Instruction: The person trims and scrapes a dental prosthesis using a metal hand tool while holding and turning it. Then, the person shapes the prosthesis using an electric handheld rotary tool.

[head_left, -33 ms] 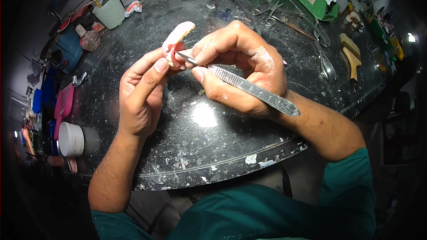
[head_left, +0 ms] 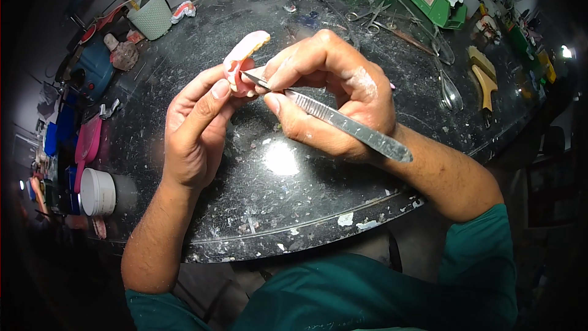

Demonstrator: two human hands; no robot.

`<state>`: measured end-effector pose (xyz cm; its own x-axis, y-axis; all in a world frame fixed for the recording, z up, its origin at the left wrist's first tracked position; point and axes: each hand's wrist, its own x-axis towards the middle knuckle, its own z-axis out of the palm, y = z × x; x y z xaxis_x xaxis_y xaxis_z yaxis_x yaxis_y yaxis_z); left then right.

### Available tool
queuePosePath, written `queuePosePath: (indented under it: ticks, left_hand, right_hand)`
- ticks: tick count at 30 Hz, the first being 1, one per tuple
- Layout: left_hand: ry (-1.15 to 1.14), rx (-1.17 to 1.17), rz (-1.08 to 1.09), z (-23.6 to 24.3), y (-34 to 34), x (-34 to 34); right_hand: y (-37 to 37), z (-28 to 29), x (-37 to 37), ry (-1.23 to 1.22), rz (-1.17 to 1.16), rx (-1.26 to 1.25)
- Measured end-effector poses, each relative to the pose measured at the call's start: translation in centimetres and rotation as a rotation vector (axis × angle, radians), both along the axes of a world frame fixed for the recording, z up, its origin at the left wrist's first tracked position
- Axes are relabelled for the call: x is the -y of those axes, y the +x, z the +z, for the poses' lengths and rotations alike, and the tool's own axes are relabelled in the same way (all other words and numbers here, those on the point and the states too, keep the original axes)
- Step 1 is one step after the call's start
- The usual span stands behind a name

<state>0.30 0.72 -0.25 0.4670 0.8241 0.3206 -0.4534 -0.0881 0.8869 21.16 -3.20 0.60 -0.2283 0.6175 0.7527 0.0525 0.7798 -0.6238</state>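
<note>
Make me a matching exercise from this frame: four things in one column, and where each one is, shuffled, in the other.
Things
1. Scalpel
2. Pink denture piece
3. Round white tub
4. Wooden-handled brush

Places
A. To the left of the left forearm
B. Gripped by the thumb and fingers of the right hand
C. Lying on the right side of the black tabletop
D. Pinched in the fingers of the left hand

Pairs: 1-B, 2-D, 3-A, 4-C
</note>
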Motion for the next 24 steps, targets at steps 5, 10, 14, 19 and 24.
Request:
queuePosePath:
  ticks: [5,10,14,19,24]
  left_hand:
    - [-0.162,-0.003,-0.034,0.2,-0.3,0.0]
    - [-0.21,0.034,-0.088,0.1,-0.3,0.1]
    - [-0.177,0.021,-0.109,-0.1,-0.1,0.1]
    - [-0.106,-0.026,-0.057,-0.1,0.0,-0.1]
    - [-0.07,-0.032,0.027,0.6,0.7,0.5]
  right_hand:
    - [0.2,0.0,-1.2,0.264,-0.067,0.072]
    - [0.3,0.5,-1.4,0.426,-0.28,0.166]
    - [0.5,0.5,-1.3,0.423,-0.272,0.161]
    - [0.1,0.2,-1.1,0.387,-0.211,0.07]
    - [0.0,0.3,-0.2,0.281,-0.13,0.121]
